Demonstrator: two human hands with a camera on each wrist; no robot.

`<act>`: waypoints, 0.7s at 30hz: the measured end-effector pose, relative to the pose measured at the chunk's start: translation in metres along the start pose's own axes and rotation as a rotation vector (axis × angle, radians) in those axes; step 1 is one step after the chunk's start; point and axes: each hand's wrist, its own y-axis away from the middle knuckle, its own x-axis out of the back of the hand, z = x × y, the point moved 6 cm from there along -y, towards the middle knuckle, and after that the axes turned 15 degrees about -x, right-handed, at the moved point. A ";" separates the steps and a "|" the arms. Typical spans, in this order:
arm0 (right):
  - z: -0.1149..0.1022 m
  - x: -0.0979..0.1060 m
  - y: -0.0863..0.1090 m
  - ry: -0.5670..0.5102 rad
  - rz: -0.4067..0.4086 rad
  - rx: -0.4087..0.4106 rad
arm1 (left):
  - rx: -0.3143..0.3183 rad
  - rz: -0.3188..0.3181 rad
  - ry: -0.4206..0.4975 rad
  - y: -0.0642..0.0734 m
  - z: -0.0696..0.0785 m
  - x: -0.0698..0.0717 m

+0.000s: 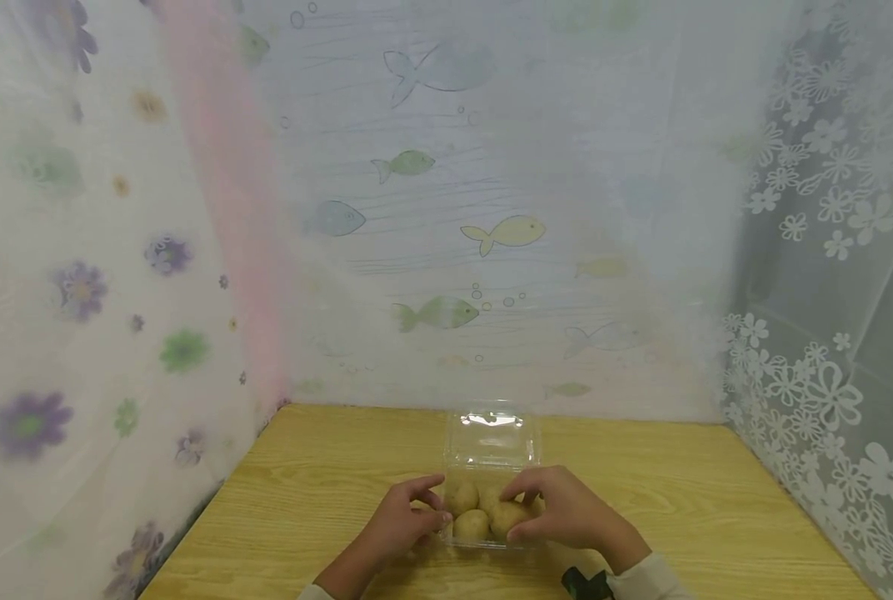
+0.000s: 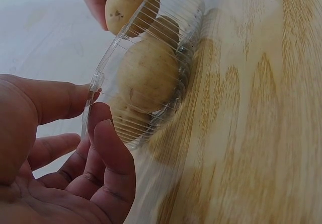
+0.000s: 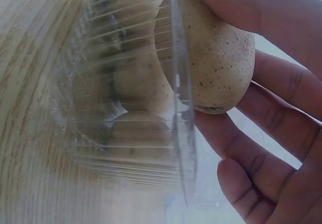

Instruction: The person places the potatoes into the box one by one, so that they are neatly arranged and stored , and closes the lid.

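A clear plastic clamshell container point(image 2: 90, 100) stands on the table with its lid point(image 1: 493, 440) raised at the back. Several potatoes point(image 1: 471, 526) lie in its base and show through the ribbed wall. My left hand point(image 1: 407, 518) pinches the container's left rim between thumb and fingers. At the right side, my right hand point(image 1: 570, 510) grips a potato point(image 3: 216, 58) between thumb and fingers. That potato rises partly above the rim, over the others. Whether it touches those below cannot be told.
The wood-grain table point(image 1: 319, 467) reaches back to a fish-patterned curtain point(image 1: 446, 250). Flowered sheets point(image 1: 79, 292) hang on the left, and white-flowered ones point(image 1: 829, 400) on the right. A dark object point(image 1: 587, 583) sits by my right wrist.
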 end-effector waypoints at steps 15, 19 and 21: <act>0.008 -0.008 -0.004 0.005 -0.019 0.010 | -0.008 -0.006 -0.017 -0.001 0.001 0.000; 0.006 -0.008 -0.004 0.016 -0.013 0.025 | -0.008 -0.009 -0.020 -0.001 0.001 0.000; 0.006 -0.008 -0.004 0.021 -0.012 0.023 | -0.007 -0.010 -0.017 -0.001 0.001 0.000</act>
